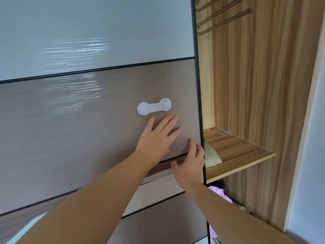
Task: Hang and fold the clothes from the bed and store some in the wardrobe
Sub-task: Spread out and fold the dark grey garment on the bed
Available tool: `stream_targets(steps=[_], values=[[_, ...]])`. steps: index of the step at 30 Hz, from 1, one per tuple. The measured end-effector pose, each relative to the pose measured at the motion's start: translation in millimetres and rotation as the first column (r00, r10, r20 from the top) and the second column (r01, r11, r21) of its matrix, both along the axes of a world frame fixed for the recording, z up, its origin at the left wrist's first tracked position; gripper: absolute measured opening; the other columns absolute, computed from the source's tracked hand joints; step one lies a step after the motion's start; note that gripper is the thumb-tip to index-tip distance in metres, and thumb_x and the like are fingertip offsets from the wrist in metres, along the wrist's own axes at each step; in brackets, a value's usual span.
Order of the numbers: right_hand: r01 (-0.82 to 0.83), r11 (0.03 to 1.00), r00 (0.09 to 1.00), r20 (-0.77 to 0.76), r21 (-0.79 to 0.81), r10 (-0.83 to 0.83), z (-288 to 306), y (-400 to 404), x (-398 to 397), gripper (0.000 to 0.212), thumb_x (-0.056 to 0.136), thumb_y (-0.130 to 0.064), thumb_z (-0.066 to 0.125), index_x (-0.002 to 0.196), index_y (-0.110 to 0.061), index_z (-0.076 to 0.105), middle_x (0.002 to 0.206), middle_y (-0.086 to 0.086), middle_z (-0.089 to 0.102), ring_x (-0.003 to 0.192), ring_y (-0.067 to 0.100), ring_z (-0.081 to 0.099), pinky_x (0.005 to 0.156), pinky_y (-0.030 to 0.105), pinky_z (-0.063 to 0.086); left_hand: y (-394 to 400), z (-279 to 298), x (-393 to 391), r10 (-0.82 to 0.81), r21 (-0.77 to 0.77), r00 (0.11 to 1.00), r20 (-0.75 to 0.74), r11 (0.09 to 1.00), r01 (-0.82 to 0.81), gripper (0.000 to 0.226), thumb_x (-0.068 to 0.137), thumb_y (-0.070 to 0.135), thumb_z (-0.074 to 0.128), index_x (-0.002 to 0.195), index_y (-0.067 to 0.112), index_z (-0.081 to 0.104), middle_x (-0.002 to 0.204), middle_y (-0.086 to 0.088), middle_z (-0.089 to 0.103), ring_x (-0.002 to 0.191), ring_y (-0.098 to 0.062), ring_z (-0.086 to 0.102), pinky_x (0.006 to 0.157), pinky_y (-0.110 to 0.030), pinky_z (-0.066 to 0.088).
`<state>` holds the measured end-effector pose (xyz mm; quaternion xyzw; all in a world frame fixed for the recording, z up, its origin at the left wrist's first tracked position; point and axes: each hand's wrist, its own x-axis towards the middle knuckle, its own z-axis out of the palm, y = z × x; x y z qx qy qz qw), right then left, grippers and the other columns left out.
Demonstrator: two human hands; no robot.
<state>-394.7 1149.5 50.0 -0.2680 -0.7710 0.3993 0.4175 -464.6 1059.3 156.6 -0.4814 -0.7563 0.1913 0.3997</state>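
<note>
Both arms reach forward from the bottom of the view. Left hand [159,136] lies flat on the brown panel of the sliding wardrobe door [88,124], fingers straight and spread, grip released, pressing only. Right hand [190,162] sits just beside it at the door's right edge; thumb and one finger show straight on the panel face, the other fingers go behind the dark frame edge [199,103], so I cannot tell whether that grip is hooked round the frame or loose. Neither hand carries a garment. Stage, as a judgement: door handling, either opening or closing, direction not readable; no bed and no clothes pile in view, so how much is hung or folded cannot be counted here. White child-safety latch [154,108] is stuck on the door just above the left fingertips, not touched. Containers, wardrobe interior at right is open: below the shelf, a pink garment [219,194] with something dark just above it, partly hidden by the right forearm and door edge, so at least some storing looks done. Wooden shelf [242,152] holds one pale cream folded item [212,155] at its left end against the door edge, plus a small label farther back. Farthest, up top, bare metal hangers [223,13] with nothing on them, so hanging in this section looks still to do.
</note>
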Motion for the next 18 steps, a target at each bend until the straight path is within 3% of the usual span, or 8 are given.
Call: stream_targets(steps=[3,9,13,18], values=[[0.019,0.998,0.999,-0.037,-0.055,-0.021,-3,40,8,0.093,0.080,-0.021,0.071,0.150,-0.035,0.012,0.156,-0.003,0.007,0.138,0.021,0.013,0.094,0.030,0.028,44,3,15,-0.014,-0.020,1.000,0.020,1.000,0.014,0.085,0.084,0.050,0.064,0.151,0.025,0.018,0.163,-0.007,-0.007,0.149,-0.021,-0.003,0.115,-0.053,0.001],[0.027,0.972,0.998,-0.050,-0.233,-0.039,-8,114,27,0.098,0.076,-0.030,0.078,0.151,-0.032,0.014,0.156,-0.003,0.010,0.141,0.027,0.018,0.108,0.036,0.029,120,15,38,-0.069,-0.120,0.994,0.086,0.990,0.079,0.079,0.084,0.026,0.060,0.151,0.026,0.016,0.161,-0.004,-0.018,0.147,-0.020,-0.018,0.114,-0.048,-0.011],[-0.028,0.941,0.996,-0.091,-0.338,-0.003,-11,147,37,0.104,0.074,-0.034,0.081,0.152,-0.032,0.011,0.155,-0.005,0.014,0.141,0.023,0.024,0.114,0.039,0.030,168,22,49,-0.110,-0.179,0.992,0.062,0.976,0.120,0.074,0.085,0.025,0.059,0.149,0.023,0.022,0.162,-0.005,-0.012,0.148,-0.022,-0.015,0.116,-0.047,-0.009],[-0.027,0.910,0.988,-0.151,-0.414,-0.040,-9,195,45,0.106,0.075,-0.036,0.081,0.153,-0.031,0.009,0.156,-0.005,0.014,0.142,0.020,0.023,0.116,0.038,0.029,227,19,55,-0.183,-0.148,0.981,0.060,0.971,0.190,0.065,0.090,0.032,0.055,0.148,0.025,0.026,0.163,-0.001,-0.006,0.148,-0.022,-0.012,0.113,-0.047,-0.015]])
